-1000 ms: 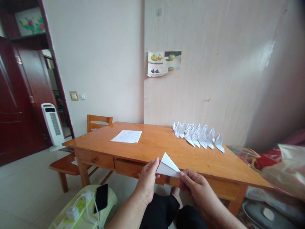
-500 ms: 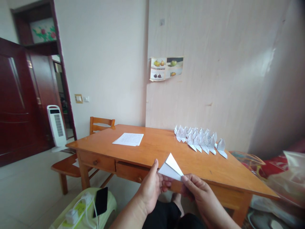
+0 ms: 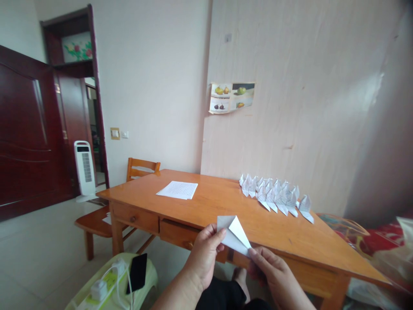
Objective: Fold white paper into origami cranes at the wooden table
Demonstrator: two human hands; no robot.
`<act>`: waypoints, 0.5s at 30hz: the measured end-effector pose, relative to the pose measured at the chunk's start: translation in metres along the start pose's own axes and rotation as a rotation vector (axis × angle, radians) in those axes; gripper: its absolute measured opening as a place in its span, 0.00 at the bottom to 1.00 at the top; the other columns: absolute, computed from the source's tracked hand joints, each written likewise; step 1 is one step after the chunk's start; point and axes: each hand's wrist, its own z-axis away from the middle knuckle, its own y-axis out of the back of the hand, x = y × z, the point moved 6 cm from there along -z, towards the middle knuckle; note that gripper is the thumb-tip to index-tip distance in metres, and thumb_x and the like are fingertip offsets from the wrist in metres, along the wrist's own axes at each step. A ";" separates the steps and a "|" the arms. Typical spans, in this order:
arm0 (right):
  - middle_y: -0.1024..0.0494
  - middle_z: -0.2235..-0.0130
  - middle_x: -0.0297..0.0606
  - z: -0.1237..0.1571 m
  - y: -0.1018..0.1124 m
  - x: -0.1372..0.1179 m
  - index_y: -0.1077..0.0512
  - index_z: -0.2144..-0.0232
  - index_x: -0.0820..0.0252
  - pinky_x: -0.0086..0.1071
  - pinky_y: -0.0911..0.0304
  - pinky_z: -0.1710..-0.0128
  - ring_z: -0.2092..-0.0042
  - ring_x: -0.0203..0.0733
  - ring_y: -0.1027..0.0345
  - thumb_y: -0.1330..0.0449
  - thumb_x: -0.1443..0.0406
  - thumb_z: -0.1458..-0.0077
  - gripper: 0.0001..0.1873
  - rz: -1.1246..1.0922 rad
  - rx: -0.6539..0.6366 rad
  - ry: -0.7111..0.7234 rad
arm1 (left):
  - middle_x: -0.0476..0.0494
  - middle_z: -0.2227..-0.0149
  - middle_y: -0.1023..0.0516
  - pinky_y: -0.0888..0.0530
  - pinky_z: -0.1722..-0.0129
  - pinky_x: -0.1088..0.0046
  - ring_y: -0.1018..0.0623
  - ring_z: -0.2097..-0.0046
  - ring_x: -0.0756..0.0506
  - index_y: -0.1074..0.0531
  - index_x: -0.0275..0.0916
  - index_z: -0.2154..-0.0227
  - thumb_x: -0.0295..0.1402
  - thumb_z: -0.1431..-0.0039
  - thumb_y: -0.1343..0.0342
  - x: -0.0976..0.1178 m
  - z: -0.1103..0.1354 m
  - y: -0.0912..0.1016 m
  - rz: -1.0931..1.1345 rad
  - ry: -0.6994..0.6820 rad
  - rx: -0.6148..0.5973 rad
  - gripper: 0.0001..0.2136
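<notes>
A small piece of folded white paper [image 3: 235,236] is held between both hands at the front edge of the table. My left hand [image 3: 206,249] pinches its left side, thumb on top. At the lower right corner, my right hand [image 3: 269,267] grips the paper between thumb and fingers. One flap lies folded over along the right side, and a squared corner shows at the upper left. Beyond the hands, several folded paper figures [image 3: 274,196] stand in rows toward the table's right back.
A stack of written sheets [image 3: 178,190] lies on the wooden table [image 3: 213,202]. At lower left, a green stool [image 3: 150,275] holds a black phone [image 3: 137,272] and a power strip with cables. A bench [image 3: 92,221] and a chair [image 3: 142,164] stand at left.
My left hand has closed from a spread position to pinch the paper's left side. A squared corner of the paper now shows there. The view has shifted slightly.
</notes>
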 end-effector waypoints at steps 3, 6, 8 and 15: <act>0.28 0.77 0.35 -0.003 0.002 0.002 0.28 0.79 0.58 0.31 0.46 0.72 0.74 0.38 0.41 0.37 0.41 0.50 0.27 0.054 -0.003 0.013 | 0.46 0.64 0.23 0.35 0.64 0.72 0.28 0.64 0.48 0.25 0.39 0.66 0.42 0.49 0.33 -0.002 -0.004 0.002 -0.070 -0.011 -0.011 0.14; 0.27 0.74 0.35 -0.010 0.008 0.001 0.25 0.74 0.58 0.31 0.45 0.71 0.72 0.39 0.40 0.36 0.40 0.52 0.27 0.090 0.029 0.055 | 0.47 0.69 0.24 0.36 0.66 0.73 0.30 0.67 0.48 0.26 0.38 0.69 0.43 0.50 0.33 -0.004 -0.013 0.001 -0.119 -0.011 -0.033 0.14; 0.26 0.72 0.35 -0.018 0.013 0.000 0.24 0.70 0.58 0.31 0.43 0.70 0.70 0.40 0.37 0.37 0.41 0.51 0.26 0.102 0.058 0.078 | 0.47 0.69 0.24 0.36 0.66 0.73 0.30 0.68 0.48 0.27 0.38 0.69 0.45 0.51 0.33 -0.004 -0.022 -0.001 -0.172 -0.019 -0.044 0.15; 0.23 0.70 0.36 -0.051 0.031 0.008 0.26 0.63 0.57 0.33 0.42 0.70 0.68 0.43 0.32 0.36 0.46 0.52 0.23 0.127 0.149 0.094 | 0.47 0.70 0.22 0.34 0.65 0.73 0.27 0.68 0.48 0.26 0.38 0.69 0.40 0.51 0.34 -0.011 -0.076 -0.018 -0.282 -0.016 -0.113 0.12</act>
